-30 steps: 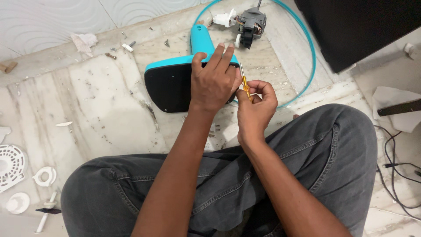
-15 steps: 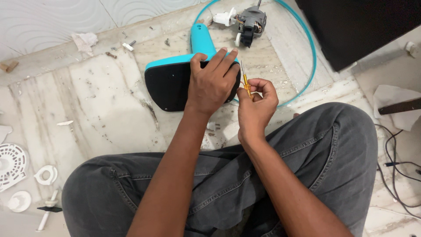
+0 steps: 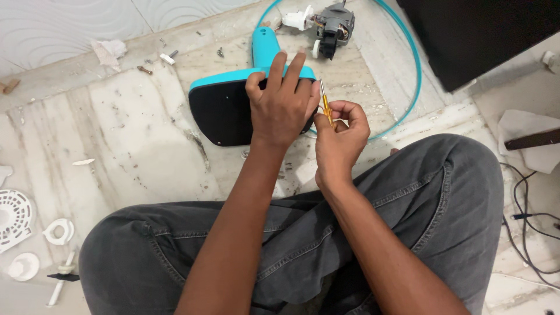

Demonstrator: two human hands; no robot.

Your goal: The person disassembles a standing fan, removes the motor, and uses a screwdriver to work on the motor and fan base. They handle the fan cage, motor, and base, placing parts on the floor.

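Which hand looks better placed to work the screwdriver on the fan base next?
Probably the right hand: it already grips the yellow screwdriver beside the black-and-teal base, while the left hand lies flat on the base.

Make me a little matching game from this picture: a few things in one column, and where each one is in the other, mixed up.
Things:
1. yellow-handled screwdriver
2. teal and black fan base
3. grey fan motor
4. white round grille piece

Places:
A. on the floor at the far left edge
B. pinched in the right hand
C. under the left hand
D. at the top, inside the teal hoop

Pairs: 1-B, 2-C, 3-D, 4-A
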